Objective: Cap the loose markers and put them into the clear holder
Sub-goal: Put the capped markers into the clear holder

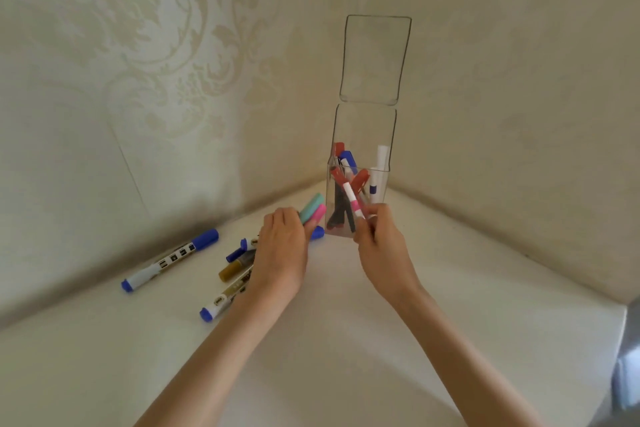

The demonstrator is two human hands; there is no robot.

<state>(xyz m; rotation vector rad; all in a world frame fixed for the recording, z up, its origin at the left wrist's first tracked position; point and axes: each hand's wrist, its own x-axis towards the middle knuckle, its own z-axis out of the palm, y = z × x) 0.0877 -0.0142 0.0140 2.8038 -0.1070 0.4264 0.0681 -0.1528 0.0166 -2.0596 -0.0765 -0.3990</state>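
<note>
A clear holder [388,135] stands upright in the table's corner with its hinged lid [375,59] flipped up. Several markers stand inside it, red, blue and white among them. My right hand [381,239] grips a white marker with a pink band [354,202], tilted against the holder's front. My left hand [284,243] is closed around a teal-capped marker [311,208] and a pink-capped marker [319,212], just left of the holder. Under and beside my left hand lie several loose markers: a blue-capped one [171,259], a gold one [235,266], another blue-ended one [218,305].
The white table [346,340] sits in a corner of two patterned cream walls [138,62]. A blue cap [318,233] lies by the holder's base. A grey object [628,378] shows at the right edge.
</note>
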